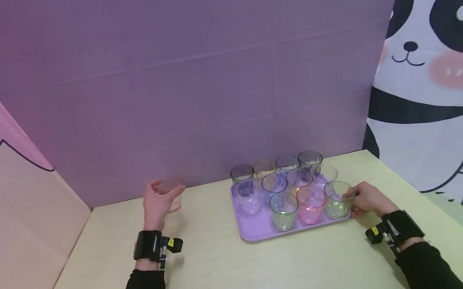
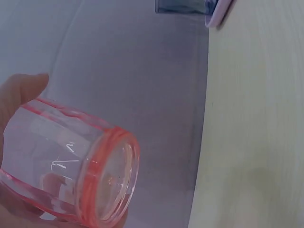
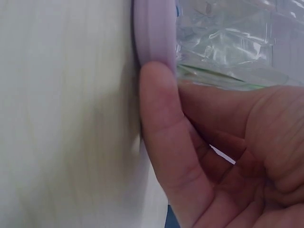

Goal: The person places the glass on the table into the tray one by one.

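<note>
Pink-tinted clear plastic cup (image 2: 71,164) is gripped in the left hand's (image 1: 157,203) curled fingers, well left of the lilac tray (image 1: 253,228); it should be kept level. Right hand (image 1: 367,199) holds the tray's green-tinted cup (image 1: 337,200), thumb against the rim, steadying it.

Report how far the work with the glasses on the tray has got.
Done: eleven or so glasses stand on the lilac tray. In hand: the left hand grips a pink glass off the tray, above the table; the right hand holds the green glass at the tray's near right corner. Left: those two.
</note>
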`<move>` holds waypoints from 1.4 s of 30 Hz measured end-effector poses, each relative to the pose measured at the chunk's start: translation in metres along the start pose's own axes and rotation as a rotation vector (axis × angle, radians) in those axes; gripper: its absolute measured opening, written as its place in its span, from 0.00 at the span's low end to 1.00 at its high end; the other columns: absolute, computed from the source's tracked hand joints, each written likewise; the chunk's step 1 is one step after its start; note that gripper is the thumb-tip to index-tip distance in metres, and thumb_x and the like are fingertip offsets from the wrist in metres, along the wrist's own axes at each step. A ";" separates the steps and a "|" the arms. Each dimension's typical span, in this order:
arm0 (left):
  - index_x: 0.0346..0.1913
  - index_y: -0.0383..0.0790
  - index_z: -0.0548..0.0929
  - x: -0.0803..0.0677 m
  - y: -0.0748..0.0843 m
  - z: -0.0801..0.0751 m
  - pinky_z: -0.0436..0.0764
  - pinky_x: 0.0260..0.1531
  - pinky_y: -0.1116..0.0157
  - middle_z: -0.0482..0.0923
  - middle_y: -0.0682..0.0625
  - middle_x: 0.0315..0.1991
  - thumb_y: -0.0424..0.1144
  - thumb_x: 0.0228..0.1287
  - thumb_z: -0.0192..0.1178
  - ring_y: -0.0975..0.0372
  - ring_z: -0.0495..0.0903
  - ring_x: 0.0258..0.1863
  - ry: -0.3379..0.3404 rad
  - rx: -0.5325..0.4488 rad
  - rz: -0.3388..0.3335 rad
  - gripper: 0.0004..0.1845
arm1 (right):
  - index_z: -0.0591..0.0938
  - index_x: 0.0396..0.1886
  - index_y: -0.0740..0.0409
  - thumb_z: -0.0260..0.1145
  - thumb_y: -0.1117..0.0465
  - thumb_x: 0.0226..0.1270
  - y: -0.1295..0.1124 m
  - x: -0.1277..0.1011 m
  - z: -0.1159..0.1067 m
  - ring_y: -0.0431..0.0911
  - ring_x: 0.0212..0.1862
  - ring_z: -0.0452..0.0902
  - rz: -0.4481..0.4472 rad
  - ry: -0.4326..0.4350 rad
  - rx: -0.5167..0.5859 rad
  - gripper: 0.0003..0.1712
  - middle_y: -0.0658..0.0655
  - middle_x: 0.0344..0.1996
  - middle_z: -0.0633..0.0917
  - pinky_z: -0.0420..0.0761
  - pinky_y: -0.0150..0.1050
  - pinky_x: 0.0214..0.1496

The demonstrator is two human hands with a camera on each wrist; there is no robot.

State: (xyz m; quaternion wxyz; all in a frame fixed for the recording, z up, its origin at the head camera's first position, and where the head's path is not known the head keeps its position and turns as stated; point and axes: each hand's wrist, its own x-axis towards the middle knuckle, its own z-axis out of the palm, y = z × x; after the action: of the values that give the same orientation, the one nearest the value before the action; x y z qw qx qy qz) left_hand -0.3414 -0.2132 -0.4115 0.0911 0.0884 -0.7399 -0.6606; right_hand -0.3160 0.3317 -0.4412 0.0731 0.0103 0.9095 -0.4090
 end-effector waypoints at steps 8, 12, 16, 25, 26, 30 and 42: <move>0.67 0.41 0.64 -0.012 0.009 0.024 0.84 0.35 0.66 0.71 0.41 0.55 0.49 0.48 0.77 0.53 0.74 0.51 -0.028 0.046 0.087 0.46 | 0.77 0.51 0.82 0.59 0.83 0.45 -0.001 -0.001 -0.001 0.43 0.26 0.82 0.019 -0.001 -0.002 0.27 0.81 0.50 0.77 0.86 0.39 0.30; 0.64 0.40 0.66 -0.020 0.012 0.033 0.80 0.38 0.68 0.75 0.41 0.55 0.45 0.50 0.76 0.53 0.76 0.51 -0.026 0.051 0.139 0.41 | 0.78 0.51 0.81 0.59 0.82 0.46 -0.003 -0.001 -0.001 0.43 0.26 0.81 0.020 -0.002 -0.010 0.26 0.80 0.50 0.77 0.86 0.39 0.30; 0.63 0.40 0.67 -0.026 0.015 0.040 0.80 0.42 0.65 0.77 0.40 0.54 0.44 0.51 0.75 0.52 0.77 0.51 -0.055 0.065 0.158 0.39 | 0.77 0.52 0.82 0.59 0.81 0.47 -0.004 0.000 -0.001 0.43 0.27 0.81 0.015 -0.005 -0.019 0.26 0.81 0.51 0.77 0.86 0.39 0.31; 0.63 0.39 0.69 -0.041 0.016 0.062 0.79 0.49 0.59 0.77 0.40 0.54 0.46 0.50 0.75 0.53 0.77 0.51 -0.115 0.122 0.146 0.39 | 0.77 0.50 0.82 0.60 0.82 0.45 -0.003 -0.002 -0.001 0.43 0.26 0.82 0.008 -0.007 0.004 0.26 0.80 0.48 0.78 0.86 0.39 0.30; 0.63 0.39 0.68 -0.043 0.016 0.065 0.79 0.49 0.59 0.77 0.40 0.55 0.47 0.50 0.75 0.53 0.77 0.51 -0.131 0.124 0.145 0.40 | 0.77 0.50 0.82 0.59 0.82 0.44 -0.003 -0.003 -0.001 0.43 0.26 0.82 0.006 -0.008 0.005 0.27 0.80 0.48 0.78 0.86 0.39 0.30; 0.62 0.41 0.69 -0.050 0.017 0.077 0.79 0.50 0.57 0.77 0.39 0.55 0.49 0.48 0.76 0.53 0.77 0.52 -0.193 0.125 0.146 0.40 | 0.77 0.50 0.82 0.59 0.82 0.44 -0.003 -0.003 -0.002 0.43 0.25 0.82 0.001 -0.007 0.003 0.27 0.80 0.49 0.78 0.86 0.39 0.30; 0.61 0.41 0.70 -0.064 0.013 0.098 0.81 0.42 0.60 0.78 0.43 0.50 0.52 0.44 0.77 0.54 0.78 0.47 -0.291 0.265 0.177 0.42 | 0.78 0.50 0.81 0.59 0.82 0.48 -0.003 -0.002 -0.002 0.43 0.28 0.82 0.029 -0.015 -0.001 0.24 0.79 0.50 0.78 0.86 0.40 0.31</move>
State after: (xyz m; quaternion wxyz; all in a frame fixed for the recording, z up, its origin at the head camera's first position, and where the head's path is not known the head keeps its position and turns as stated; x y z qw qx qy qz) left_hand -0.3037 -0.1016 -0.4107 0.0285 -0.0623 -0.8305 -0.5529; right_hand -0.3146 0.3312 -0.4369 0.0857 0.0203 0.9089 -0.4076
